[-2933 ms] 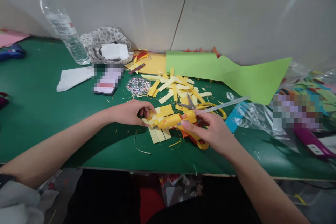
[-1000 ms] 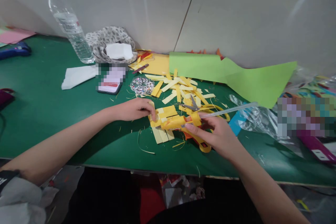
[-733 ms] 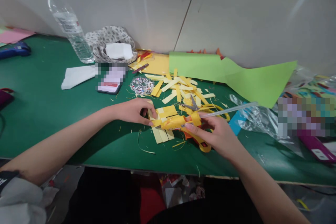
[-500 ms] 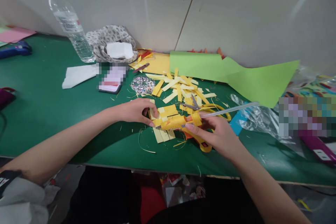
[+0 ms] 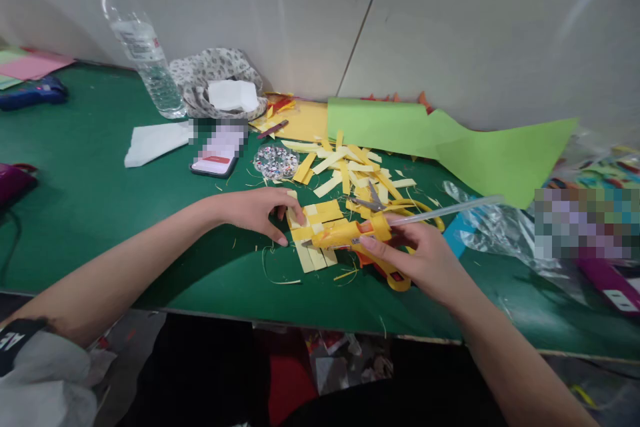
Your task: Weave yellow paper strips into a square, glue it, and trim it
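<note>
My right hand (image 5: pixel 423 257) is wrapped round a yellow hot glue gun (image 5: pixel 350 233), and a clear glue stick (image 5: pixel 445 210) juts from its back end. The metal nozzle points left, over a small woven piece of yellow and cream paper strips (image 5: pixel 327 211). My left hand (image 5: pixel 260 210) has its fingertips on the left edge of that weave. Its thumb is spread away from the fingers, near the green table top. Behind the glue gun lie scissors with yellow handles (image 5: pixel 374 199), partly covered by loose paper strips (image 5: pixel 345 163).
A round clear case of small beads (image 5: pixel 276 162) and a phone (image 5: pixel 217 150) lie behind my left hand. Farther back stand a water bottle (image 5: pixel 145 47) and a spotted cloth bag (image 5: pixel 215 63). Green paper (image 5: pixel 385 123) lies along the wall; crumpled plastic (image 5: pixel 505 237) is at right.
My left thumb has moved off the woven strips, away from the nozzle. The glue gun stays over the weave. The whole view has shifted slightly.
</note>
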{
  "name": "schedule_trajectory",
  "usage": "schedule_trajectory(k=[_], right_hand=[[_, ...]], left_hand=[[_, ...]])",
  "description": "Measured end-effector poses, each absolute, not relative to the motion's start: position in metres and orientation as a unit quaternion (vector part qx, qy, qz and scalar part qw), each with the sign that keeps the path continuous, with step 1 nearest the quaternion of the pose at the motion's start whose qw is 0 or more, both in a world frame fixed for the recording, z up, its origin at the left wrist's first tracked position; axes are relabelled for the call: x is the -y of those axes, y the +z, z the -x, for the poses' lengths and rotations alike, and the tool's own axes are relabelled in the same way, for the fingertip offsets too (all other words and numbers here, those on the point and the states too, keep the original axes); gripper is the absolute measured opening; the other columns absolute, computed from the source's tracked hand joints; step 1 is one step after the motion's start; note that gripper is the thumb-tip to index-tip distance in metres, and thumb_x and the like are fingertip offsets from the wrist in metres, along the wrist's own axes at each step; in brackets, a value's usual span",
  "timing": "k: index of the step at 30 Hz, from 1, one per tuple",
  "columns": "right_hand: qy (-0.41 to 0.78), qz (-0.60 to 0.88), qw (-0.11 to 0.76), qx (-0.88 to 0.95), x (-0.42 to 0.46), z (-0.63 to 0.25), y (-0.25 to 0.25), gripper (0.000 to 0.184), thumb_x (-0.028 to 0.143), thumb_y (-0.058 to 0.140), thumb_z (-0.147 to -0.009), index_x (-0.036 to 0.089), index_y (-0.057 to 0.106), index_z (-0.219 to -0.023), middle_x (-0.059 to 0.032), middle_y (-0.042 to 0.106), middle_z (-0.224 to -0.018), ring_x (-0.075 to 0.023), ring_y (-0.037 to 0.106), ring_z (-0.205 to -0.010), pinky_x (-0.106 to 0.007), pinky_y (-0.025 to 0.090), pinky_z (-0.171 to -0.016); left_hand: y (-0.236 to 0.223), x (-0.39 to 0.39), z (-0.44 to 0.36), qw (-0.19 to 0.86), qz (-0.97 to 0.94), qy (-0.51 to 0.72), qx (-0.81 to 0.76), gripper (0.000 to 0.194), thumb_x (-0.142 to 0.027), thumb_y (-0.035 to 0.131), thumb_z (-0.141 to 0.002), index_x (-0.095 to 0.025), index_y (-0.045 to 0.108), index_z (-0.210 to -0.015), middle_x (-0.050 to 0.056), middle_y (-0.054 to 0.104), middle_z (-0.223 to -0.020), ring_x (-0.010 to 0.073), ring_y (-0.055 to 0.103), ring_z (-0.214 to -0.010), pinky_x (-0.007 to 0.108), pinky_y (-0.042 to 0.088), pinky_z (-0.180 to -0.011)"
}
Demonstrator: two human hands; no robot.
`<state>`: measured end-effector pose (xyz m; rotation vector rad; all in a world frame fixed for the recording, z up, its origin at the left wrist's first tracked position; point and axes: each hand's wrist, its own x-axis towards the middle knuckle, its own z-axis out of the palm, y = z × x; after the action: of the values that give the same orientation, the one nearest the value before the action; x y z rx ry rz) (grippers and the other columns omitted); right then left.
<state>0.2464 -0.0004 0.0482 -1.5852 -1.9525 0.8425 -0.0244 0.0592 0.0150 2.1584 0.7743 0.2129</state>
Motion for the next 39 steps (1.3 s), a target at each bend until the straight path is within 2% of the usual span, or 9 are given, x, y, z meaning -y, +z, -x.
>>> schedule_trajectory(k=[7, 25, 34, 37, 39], right_hand=[[0.350, 0.567, 0.283, 0.690, 0.000, -0.252, 0.050, 0.036, 0.048, 0.065, -0.069, 0.017, 0.067, -0.087, -0.0074, 0.069, -0.087, -0.0227, 0.063, -0.076, -0.035, 0.051, -0.066], [0.324, 0.584, 0.286, 0.687, -0.001, -0.255, 0.048, 0.037, 0.049, 0.066, -0.066, 0.017, 0.067, -0.085, -0.0080, 0.068, -0.088, -0.0215, 0.063, -0.073, -0.035, 0.052, -0.063], [0.322, 0.584, 0.276, 0.692, -0.001, -0.253, 0.050, 0.040, 0.052, 0.064, -0.067, 0.016, 0.066, -0.085, -0.0092, 0.068, -0.089, -0.0237, 0.063, -0.075, -0.037, 0.052, -0.066], [0.324, 0.585, 0.277, 0.690, -0.001, -0.254, 0.051, 0.041, 0.052, 0.064, -0.066, 0.016, 0.066, -0.085, -0.0096, 0.068, -0.090, -0.0244, 0.063, -0.076, -0.038, 0.052, -0.067], [0.323, 0.589, 0.279, 0.687, 0.000, -0.254, 0.051, 0.041, 0.052, 0.065, -0.065, 0.015, 0.066, -0.085, -0.0102, 0.068, -0.090, -0.0247, 0.063, -0.077, -0.039, 0.053, -0.068]], left_hand=[[0.011, -0.054, 0.016, 0.379, -0.854, 0.123, -0.334, 0.036, -0.042, 0.068, -0.069, -0.020, 0.059, -0.097, 0.003, 0.058, -0.099, 0.0144, 0.052, -0.081, 0.023, 0.041, -0.067], [0.008, -0.052, 0.012, 0.363, -0.859, 0.113, -0.343, 0.037, -0.046, 0.065, -0.070, -0.021, 0.058, -0.097, 0.004, 0.057, -0.097, 0.0164, 0.050, -0.081, 0.025, 0.037, -0.064], [0.018, -0.053, 0.023, 0.394, -0.867, 0.058, -0.300, 0.062, -0.048, 0.074, -0.058, -0.025, 0.052, -0.110, 0.005, 0.051, -0.113, 0.0208, 0.048, -0.094, 0.027, 0.038, -0.075], [0.020, -0.052, 0.022, 0.403, -0.862, 0.049, -0.303, 0.061, -0.049, 0.073, -0.058, -0.025, 0.052, -0.111, 0.005, 0.051, -0.114, 0.0210, 0.048, -0.095, 0.028, 0.038, -0.077], [0.020, -0.053, 0.020, 0.411, -0.857, 0.059, -0.304, 0.054, -0.049, 0.069, -0.064, -0.024, 0.053, -0.109, 0.005, 0.052, -0.112, 0.0203, 0.049, -0.095, 0.028, 0.039, -0.077]])
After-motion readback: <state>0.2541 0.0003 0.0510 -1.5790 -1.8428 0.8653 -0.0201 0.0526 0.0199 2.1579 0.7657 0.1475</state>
